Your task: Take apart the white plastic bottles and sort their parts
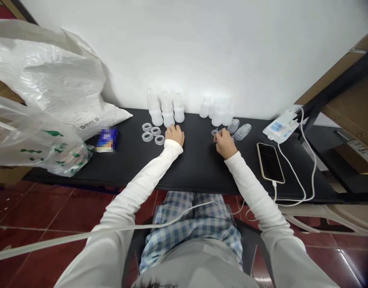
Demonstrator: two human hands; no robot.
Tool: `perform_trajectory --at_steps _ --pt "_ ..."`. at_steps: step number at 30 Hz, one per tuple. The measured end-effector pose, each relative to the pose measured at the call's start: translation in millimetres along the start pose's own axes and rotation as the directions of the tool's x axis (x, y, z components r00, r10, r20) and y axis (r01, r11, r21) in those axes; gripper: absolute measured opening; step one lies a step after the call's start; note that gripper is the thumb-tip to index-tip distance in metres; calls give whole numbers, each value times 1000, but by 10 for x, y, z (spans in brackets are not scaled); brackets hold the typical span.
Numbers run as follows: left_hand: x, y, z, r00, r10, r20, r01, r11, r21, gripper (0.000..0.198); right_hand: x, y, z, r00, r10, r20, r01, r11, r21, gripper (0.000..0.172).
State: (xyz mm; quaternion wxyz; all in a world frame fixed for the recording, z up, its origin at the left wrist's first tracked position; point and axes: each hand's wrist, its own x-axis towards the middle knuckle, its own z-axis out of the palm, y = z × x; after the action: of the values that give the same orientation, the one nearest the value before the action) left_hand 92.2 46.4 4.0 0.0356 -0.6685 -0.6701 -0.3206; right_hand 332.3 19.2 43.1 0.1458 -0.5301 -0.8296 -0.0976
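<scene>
My left hand (174,134) rests on the black table (198,168), fingers curled round the base of a translucent white bottle (168,114) in a cluster of three capped bottles. My right hand (224,142) is closed in a pinch on a small clear plastic piece (215,132) beside a pile of clear caps (240,131). Several translucent rings (153,133) lie just left of my left hand. A second group of uncapped bottles (217,109) stands against the wall behind my right hand.
A phone (270,163) on a white cable lies at the right, with a white charger pack (282,126) behind it. Large plastic bags (48,104) and a small blue packet (106,140) fill the table's left end. A wooden shelf frame stands at the right.
</scene>
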Motion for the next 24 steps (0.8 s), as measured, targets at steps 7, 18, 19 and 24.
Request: perform_trajectory --at_steps 7,18,19,24 --pt "-85 246 12 947 308 94 -295 947 -130 30 19 -84 -71 998 -25 -52 28 998 63 25" --pt "-16 323 -20 889 -182 420 456 434 -777 34 44 -333 166 898 61 -436 250 745 618 14" --pt "-16 360 -32 846 -170 505 533 287 -796 34 48 -347 172 892 82 -445 252 727 639 13" --pt "-43 471 -120 780 5 626 626 32 -780 26 83 -375 190 883 200 -424 187 680 709 13"
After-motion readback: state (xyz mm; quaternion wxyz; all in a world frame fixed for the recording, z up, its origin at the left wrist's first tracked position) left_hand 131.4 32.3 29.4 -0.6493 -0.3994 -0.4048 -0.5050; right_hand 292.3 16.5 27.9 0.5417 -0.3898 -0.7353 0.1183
